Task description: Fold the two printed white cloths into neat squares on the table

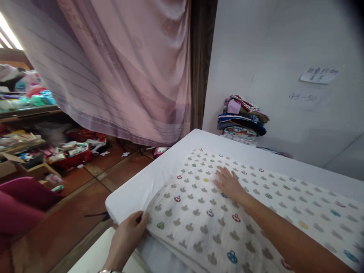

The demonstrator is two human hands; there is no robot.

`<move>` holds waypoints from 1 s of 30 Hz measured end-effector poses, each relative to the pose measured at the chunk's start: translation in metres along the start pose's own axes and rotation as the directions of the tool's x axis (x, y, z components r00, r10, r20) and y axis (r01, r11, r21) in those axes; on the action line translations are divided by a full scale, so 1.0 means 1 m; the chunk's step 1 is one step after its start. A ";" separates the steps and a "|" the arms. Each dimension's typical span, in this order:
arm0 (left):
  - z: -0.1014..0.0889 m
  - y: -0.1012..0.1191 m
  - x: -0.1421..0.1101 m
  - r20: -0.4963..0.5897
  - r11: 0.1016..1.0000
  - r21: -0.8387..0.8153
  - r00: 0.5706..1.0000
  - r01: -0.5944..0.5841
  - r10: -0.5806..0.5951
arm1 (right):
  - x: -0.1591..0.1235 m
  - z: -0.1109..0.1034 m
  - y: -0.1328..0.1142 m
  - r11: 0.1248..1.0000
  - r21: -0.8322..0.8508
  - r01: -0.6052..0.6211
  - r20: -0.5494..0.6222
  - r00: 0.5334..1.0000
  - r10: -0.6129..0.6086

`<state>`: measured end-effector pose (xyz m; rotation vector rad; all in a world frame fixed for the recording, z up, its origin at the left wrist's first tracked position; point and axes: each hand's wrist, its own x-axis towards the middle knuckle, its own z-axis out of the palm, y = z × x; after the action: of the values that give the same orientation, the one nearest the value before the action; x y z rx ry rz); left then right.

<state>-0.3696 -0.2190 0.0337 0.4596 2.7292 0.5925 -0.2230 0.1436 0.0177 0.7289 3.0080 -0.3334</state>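
Note:
A white cloth (199, 212) printed with grey, red, green, blue and yellow mushroom-like shapes lies spread over a white table (125, 189). At its near left corner, my left hand (131, 231) pinches the edge between thumb and fingers. Farther in, my right hand (229, 184) rests flat on the cloth with the fingers spread. The near edge looks layered. Toward the right, the cloth runs under my right forearm and out of view.
Folded clothes (241, 117) are stacked at the table's back, against a white wall (273, 57). A pink curtain (136, 68) hangs behind the table. Left are a red basket (69, 155), a cardboard box (36, 172) and a magenta chair (25, 201) on the tiled floor.

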 end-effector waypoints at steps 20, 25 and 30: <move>0.059 0.237 0.234 -0.041 0.952 0.253 0.982 -0.170 0.186 | 0.002 -0.015 0.134 0.955 0.055 -0.293 -0.201 0.933 0.298; 0.073 0.249 0.252 -0.062 0.968 0.218 0.988 -0.122 0.139 | 0.015 -0.030 0.196 0.909 -0.008 -0.416 -0.134 0.901 0.412; 0.071 0.253 0.267 -0.075 0.971 0.175 0.981 -0.162 0.177 | 0.023 -0.026 0.205 0.909 0.001 -0.417 -0.160 0.897 0.411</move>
<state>-0.5230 0.1223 0.0228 0.7311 2.8590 0.4342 -0.1497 0.3380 0.0005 1.4194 2.8736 -0.2139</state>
